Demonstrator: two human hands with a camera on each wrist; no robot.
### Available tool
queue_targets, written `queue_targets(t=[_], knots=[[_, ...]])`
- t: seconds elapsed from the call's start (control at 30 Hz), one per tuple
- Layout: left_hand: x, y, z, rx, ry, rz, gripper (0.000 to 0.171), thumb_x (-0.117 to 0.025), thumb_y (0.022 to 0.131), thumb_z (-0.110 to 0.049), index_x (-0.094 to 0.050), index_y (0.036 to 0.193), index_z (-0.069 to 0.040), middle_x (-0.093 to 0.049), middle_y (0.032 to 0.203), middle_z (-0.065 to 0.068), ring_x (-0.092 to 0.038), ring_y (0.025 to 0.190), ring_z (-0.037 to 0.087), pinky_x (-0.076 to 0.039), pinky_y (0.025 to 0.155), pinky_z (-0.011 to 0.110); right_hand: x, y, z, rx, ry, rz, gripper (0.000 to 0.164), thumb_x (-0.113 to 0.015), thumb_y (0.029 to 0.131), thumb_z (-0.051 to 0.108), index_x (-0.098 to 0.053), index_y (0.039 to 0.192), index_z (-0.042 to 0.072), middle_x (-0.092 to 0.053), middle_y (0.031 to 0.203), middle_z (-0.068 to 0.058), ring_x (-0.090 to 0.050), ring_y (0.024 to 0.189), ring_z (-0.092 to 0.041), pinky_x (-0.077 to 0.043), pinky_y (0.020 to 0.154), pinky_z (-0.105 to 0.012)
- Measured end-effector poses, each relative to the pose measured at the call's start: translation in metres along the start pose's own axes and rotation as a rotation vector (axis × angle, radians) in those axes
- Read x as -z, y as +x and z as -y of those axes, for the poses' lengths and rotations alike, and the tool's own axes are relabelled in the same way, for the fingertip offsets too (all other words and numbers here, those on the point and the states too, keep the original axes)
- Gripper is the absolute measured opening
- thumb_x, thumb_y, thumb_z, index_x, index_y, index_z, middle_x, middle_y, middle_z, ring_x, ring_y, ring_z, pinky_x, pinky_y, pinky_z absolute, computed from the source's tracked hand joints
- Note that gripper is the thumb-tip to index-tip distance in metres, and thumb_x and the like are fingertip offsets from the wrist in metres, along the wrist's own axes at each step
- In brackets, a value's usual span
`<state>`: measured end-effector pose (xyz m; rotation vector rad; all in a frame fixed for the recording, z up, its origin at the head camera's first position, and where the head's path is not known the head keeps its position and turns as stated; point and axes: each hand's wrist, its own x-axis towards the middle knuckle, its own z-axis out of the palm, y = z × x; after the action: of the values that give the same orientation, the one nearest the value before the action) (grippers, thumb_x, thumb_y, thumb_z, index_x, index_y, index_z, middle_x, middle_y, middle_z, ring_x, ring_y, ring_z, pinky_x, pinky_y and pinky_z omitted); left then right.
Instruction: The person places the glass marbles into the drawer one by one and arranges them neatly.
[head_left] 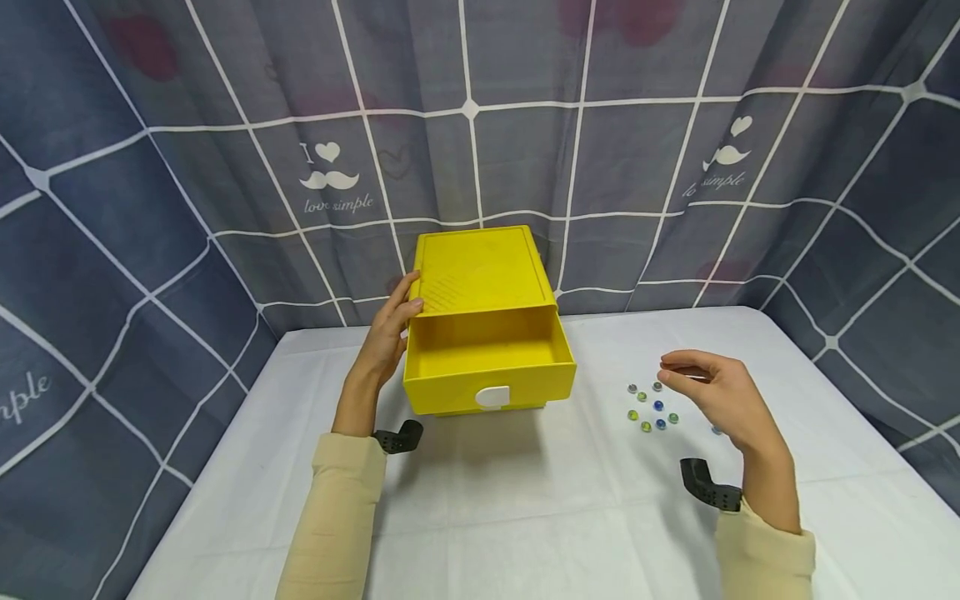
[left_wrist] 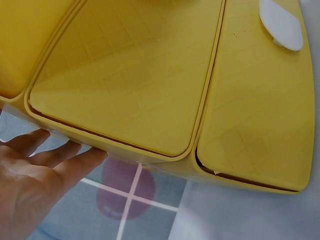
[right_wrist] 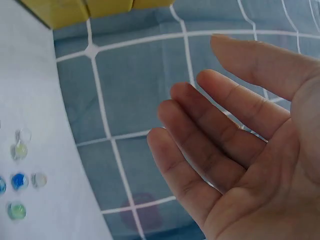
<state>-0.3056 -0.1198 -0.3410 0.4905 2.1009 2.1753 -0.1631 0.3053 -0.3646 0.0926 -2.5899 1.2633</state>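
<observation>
A yellow drawer cabinet (head_left: pixel 483 267) stands at the back middle of the table, its top drawer (head_left: pixel 450 393) pulled out with a bare inside and a white handle (head_left: pixel 492 397) in front. My left hand (head_left: pixel 382 337) rests against the cabinet's left side near the top, fingers extended. Lower drawer fronts (left_wrist: pixel 120 75) show closed in the left wrist view. Over the right part of the table hovers my right hand (head_left: pixel 723 396), its fingers loosely bent and nothing held in the palm. Several small glass marbles, among them a blue marble (head_left: pixel 658 406), lie beside it.
The table (head_left: pixel 465 517) wears a white cloth. A dark curtain (head_left: pixel 525 167) with white grid lines hangs right behind the cabinet and along both sides. Each wrist carries a black camera mount, such as the right mount (head_left: pixel 708 486).
</observation>
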Motion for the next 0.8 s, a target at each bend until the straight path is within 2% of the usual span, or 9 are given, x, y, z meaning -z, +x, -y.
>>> queue_targets(t=[0.17,0.4,0.67,0.8], knots=[[0.000,0.000,0.000,0.002,-0.002,-0.001,0.068,-0.052,0.096,-0.037,-0.024,0.158,-0.029,-0.011,0.164,-0.001,-0.024,0.143,0.027,-0.022,0.112,0.057,0.003,0.001,-0.016,-0.038,-0.009,-0.016,0.040,-0.065,0.095,0.033,-0.066,0.122,0.002,-0.069,0.109,-0.004,-0.060,0.091,0.001,-0.045,0.075,-0.022],[-0.001,-0.001,-0.001,0.001,-0.005,0.005,0.068,-0.052,0.096,-0.037,-0.024,0.158,-0.030,-0.011,0.163,-0.001,-0.024,0.143,0.027,-0.022,0.111,0.058,0.004,0.000,-0.039,-0.124,-0.003,-0.014,0.047,-0.065,0.096,0.034,-0.063,0.125,-0.002,-0.070,0.110,-0.006,-0.056,0.091,0.004,-0.043,0.080,-0.025],[-0.001,0.000,0.001,-0.003,0.001,0.001,0.068,-0.051,0.096,-0.037,-0.024,0.158,-0.029,-0.010,0.164,-0.001,-0.022,0.144,0.027,-0.020,0.112,0.058,-0.003,0.004,-0.056,-0.162,-0.009,-0.020,0.046,-0.065,0.096,0.031,-0.063,0.124,-0.005,-0.068,0.113,-0.017,-0.054,0.096,-0.006,-0.043,0.080,-0.029],[-0.001,0.001,0.002,-0.011,-0.002,0.000,0.067,-0.051,0.096,-0.037,-0.025,0.157,-0.030,-0.011,0.163,-0.001,-0.022,0.144,0.024,-0.021,0.112,0.056,-0.005,0.005,-0.061,-0.176,-0.020,-0.020,0.045,-0.066,0.095,0.030,-0.064,0.123,-0.005,-0.068,0.113,-0.017,-0.054,0.095,-0.008,-0.044,0.077,-0.026]])
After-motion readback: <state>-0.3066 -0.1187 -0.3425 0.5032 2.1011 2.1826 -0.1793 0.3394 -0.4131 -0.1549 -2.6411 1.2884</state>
